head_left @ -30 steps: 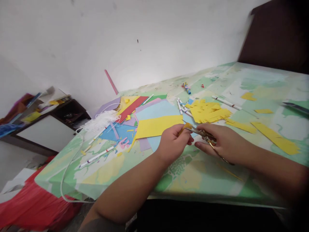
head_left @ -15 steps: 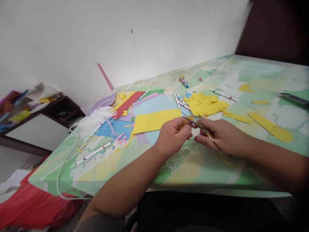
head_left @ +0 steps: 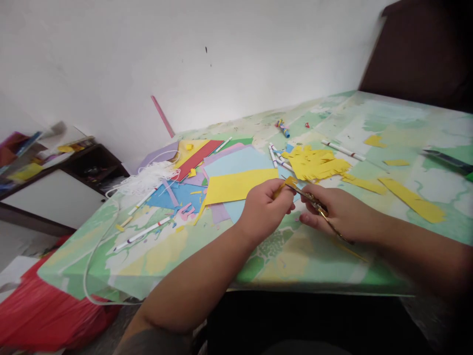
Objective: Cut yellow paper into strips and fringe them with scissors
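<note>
My left hand is closed on a small piece of yellow paper, most of it hidden by the fingers. In my right hand are gold-handled scissors, their blades pointing left and reaching the paper at my left fingertips. Beyond my left hand lies a yellow sheet on top of a light blue sheet. A heap of fringed yellow paper rests just behind my right hand.
Yellow strips and a dark-bladed cutter lie at the right. White string, markers, red paper and scraps spread at the left. A shelf unit stands beyond the table's left side.
The scissors' blades have shifted slightly down at the paper, and my right fingers have moved a little. My left hand keeps its grip. The camera view has tilted slightly.
</note>
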The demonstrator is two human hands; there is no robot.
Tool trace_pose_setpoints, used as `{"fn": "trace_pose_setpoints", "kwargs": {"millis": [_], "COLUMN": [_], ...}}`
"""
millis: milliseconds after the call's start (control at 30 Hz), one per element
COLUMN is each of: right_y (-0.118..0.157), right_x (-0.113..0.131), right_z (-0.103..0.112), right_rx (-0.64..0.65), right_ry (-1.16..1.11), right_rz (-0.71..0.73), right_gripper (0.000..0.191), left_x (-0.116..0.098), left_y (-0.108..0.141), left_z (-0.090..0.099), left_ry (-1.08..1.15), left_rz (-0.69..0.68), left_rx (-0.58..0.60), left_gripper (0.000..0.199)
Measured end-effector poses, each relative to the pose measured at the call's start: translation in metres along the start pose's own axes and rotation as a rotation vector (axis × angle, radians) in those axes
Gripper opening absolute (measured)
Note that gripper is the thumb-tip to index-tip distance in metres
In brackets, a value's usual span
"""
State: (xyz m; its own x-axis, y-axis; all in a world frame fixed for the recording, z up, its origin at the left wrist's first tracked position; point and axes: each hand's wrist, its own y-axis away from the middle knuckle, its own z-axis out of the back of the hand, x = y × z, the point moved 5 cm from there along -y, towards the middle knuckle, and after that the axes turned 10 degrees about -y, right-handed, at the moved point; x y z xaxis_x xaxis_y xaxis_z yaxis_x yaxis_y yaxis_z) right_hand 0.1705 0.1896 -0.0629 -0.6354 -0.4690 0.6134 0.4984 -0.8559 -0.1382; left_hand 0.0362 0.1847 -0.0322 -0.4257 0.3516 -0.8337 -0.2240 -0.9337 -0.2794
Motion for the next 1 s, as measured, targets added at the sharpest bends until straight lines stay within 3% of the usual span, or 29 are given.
{"fn": "trace_pose_setpoints", "kwargs": {"millis": [567,1000], "right_y": [0.0054,0.0006], "right_x": [0.0046,-0.0009], "right_z": [0.0016,-0.0009], "right_rx": [-0.068,-0.01], "right_ry": [-0.038,0.031], "right_rz": [0.05,-0.012], "right_gripper": [0.033,0.034], "left_x": [-0.0023,-0.0016], "left_y": [0.0039,0.0003], "left_z": [-0.0063,-0.0022], "left_ry": [-0.002,0.003], "left_rz": [-0.008,0.04], "left_rx": [0.038,0.058], "left_gripper": [0.023,0.024]}}
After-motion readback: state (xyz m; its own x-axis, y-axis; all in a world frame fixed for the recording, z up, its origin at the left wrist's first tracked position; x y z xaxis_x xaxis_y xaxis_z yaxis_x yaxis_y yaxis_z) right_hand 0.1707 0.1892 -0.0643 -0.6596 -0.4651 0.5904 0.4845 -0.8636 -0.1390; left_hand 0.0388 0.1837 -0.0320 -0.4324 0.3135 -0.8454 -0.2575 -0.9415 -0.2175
